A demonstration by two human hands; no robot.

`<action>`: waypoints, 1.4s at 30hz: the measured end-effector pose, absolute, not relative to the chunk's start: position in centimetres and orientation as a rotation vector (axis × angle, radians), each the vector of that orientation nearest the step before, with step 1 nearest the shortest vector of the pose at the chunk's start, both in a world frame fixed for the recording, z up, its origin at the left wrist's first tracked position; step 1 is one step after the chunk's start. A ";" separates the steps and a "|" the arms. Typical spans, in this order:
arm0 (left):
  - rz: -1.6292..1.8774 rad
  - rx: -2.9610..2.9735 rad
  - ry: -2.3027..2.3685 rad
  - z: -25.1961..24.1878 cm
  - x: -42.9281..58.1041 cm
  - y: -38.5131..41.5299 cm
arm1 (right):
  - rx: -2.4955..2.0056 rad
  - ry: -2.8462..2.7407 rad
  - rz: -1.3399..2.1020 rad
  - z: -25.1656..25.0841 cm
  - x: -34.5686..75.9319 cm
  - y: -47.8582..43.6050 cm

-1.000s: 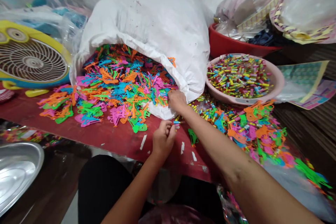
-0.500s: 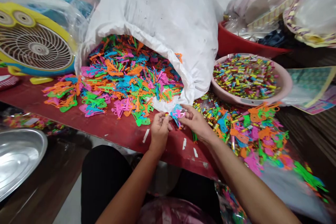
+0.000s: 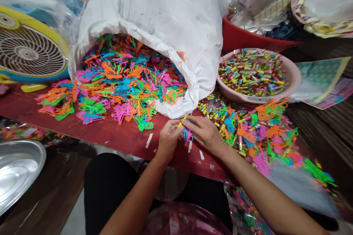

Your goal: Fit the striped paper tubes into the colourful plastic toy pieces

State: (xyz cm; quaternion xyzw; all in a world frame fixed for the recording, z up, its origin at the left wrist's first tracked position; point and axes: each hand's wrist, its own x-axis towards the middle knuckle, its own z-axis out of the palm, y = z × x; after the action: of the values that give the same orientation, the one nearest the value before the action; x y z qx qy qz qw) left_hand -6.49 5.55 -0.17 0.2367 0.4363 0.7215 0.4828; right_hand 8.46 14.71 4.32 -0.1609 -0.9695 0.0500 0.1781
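Observation:
Near the front edge of the red table [image 3: 121, 136], my two hands meet. My left hand [image 3: 170, 136] is closed on a small yellow piece [image 3: 180, 124]. My right hand [image 3: 205, 132] pinches at blue and pink plastic pieces [image 3: 188, 134], which hang between the hands; the fingertips partly hide them. Behind the hands, a big white sack [image 3: 165, 11] lies with its mouth open, and a heap of colourful plastic pieces [image 3: 124, 77] spills from it. A pink basin [image 3: 293, 80] to the right holds many small wrapped tubes [image 3: 253, 75].
A yellow and blue fan [image 3: 27, 53] stands at the left, above a metal basin [image 3: 22, 169]. More plastic pieces and tubes [image 3: 248, 132] lie right of my right hand. Behind the pink basin is a red tub [image 3: 242, 36].
The view has shifted slightly. The blue and pink pieces now hang lower between my hands, and my right fingers have moved over to the yellow piece by my left fingertips.

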 end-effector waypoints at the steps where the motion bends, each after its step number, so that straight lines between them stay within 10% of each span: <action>1: 1.779 0.566 1.091 -0.2 -6.4 5.5 | -0.483 -2.719 0.188 4.1 8.6 14.7; 11: 1.754 0.688 0.990 -0.6 -6.3 5.5 | -0.974 -1.871 1.269 3.2 6.7 10.8; 42: 1.763 0.554 0.934 -0.2 -6.3 4.9 | -1.076 -1.785 1.136 2.6 5.6 9.2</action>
State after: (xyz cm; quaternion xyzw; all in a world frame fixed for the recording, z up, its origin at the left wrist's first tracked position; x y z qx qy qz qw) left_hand -6.32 4.86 -0.22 0.2303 0.3877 0.7324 0.5102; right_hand 5.59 9.20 2.57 -0.4205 -0.6972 0.4436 0.3746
